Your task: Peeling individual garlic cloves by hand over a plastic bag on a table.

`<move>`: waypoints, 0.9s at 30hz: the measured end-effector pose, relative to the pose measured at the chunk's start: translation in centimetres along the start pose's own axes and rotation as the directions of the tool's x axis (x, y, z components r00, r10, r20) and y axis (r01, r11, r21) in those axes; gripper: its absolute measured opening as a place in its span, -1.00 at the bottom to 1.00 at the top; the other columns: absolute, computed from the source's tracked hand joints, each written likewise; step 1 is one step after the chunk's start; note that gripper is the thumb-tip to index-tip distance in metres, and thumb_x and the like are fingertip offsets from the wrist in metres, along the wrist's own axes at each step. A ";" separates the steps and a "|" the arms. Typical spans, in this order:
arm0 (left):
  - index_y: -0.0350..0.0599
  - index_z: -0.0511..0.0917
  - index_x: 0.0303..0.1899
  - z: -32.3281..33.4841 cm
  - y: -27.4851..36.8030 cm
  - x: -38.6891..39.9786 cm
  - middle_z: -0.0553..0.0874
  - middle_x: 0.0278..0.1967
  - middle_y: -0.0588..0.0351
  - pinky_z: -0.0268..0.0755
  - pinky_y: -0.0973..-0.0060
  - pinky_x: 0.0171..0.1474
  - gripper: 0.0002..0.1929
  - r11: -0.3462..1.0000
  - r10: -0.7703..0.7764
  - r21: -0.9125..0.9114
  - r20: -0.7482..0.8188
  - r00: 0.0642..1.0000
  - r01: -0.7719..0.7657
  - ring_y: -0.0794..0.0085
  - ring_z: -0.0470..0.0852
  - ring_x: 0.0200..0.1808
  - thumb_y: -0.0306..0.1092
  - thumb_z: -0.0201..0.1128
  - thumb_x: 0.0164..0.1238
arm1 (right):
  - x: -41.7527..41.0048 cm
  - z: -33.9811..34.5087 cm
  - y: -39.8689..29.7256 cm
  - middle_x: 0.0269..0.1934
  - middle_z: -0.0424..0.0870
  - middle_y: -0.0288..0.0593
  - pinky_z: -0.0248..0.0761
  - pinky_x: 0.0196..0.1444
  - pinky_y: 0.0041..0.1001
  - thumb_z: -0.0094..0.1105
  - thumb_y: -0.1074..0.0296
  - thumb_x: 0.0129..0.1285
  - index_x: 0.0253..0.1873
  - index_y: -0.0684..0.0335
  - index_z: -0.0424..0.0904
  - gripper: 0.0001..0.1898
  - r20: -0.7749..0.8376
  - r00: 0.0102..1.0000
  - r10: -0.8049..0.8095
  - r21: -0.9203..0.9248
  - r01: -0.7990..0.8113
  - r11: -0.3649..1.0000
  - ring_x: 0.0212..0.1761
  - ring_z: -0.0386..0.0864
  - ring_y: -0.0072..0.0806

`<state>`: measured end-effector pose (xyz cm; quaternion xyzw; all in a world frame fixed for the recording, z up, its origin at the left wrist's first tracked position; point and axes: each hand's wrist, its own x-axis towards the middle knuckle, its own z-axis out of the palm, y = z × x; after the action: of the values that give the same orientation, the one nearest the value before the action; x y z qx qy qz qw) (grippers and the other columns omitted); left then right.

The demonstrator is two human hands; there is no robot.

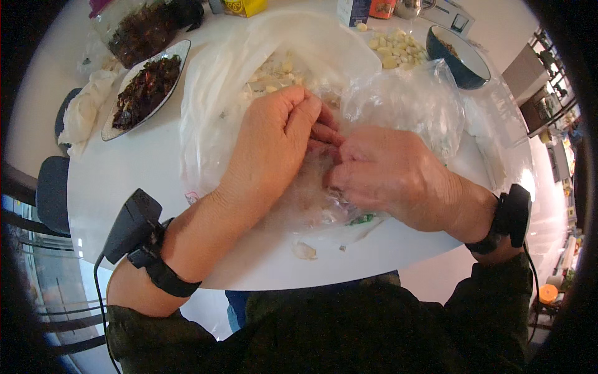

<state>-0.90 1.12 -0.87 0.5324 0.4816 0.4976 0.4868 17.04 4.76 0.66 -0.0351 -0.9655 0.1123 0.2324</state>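
My left hand (275,133) and my right hand (387,170) meet over clear and whitish plastic bags spread on the table. Both have bent fingers, with the fingertips close together. Whatever lies between them is hidden by the fingers, and the right hand is slightly blurred. Beyond my left hand, pale garlic pieces and skins (280,70) lie on the whitish plastic bag (210,112). A crumpled clear plastic bag (402,103) sits just past my right hand. Farther back is a heap of peeled garlic cloves (397,49).
At the left stands a patterned dish (108,130) of dark food, with a large clear container (140,35) behind it. A dark bowl (455,65) sits at the back right. Dry skin (303,250) lies near the front edge of the white table (252,271). Chairs (52,194) stand left.
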 end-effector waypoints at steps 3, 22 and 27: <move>-0.28 0.51 -0.30 0.6 0.2 -0.2 0.61 -0.39 0.12 0.44 0.60 -0.23 -0.70 0.995 0.074 0.072 0.019 0.997 -0.075 0.52 0.58 -0.35 -0.23 -0.06 0.45 | -0.5 -0.2 -0.2 -0.45 0.42 -0.12 0.37 -0.37 -0.27 0.19 0.49 -0.10 -0.36 0.28 0.40 -0.82 0.071 0.996 0.059 0.023 -0.061 0.998 -0.36 0.48 -0.19; -0.28 0.52 -0.32 2.3 2.4 -1.5 0.59 -0.40 -0.04 0.40 0.44 -0.32 -0.91 0.522 0.537 0.652 0.249 0.806 -0.550 0.18 0.58 -0.38 -0.63 0.13 0.14 | -2.1 -1.4 0.8 -0.46 0.50 -0.17 0.33 -0.41 -0.55 0.06 0.48 0.19 -0.27 0.35 0.48 -0.93 -0.309 0.858 0.410 0.393 -0.277 0.877 -0.47 0.46 -0.50; -0.24 0.48 -0.19 2.5 1.9 -1.9 0.60 -0.40 0.00 0.45 0.51 -0.26 -0.79 0.760 0.421 0.494 0.120 0.899 -0.422 0.26 0.62 -0.33 -0.66 0.15 0.12 | -1.1 -2.5 -0.3 -0.41 0.55 -0.25 0.31 -0.46 -0.68 0.15 0.56 0.13 -0.27 0.35 0.49 -0.93 -0.134 0.745 0.654 0.679 -0.412 0.608 -0.49 0.44 -0.67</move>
<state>1.53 -0.99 0.86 0.7363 0.4628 0.4489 0.2050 19.19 4.80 2.39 -0.2704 -0.7559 0.4736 0.3623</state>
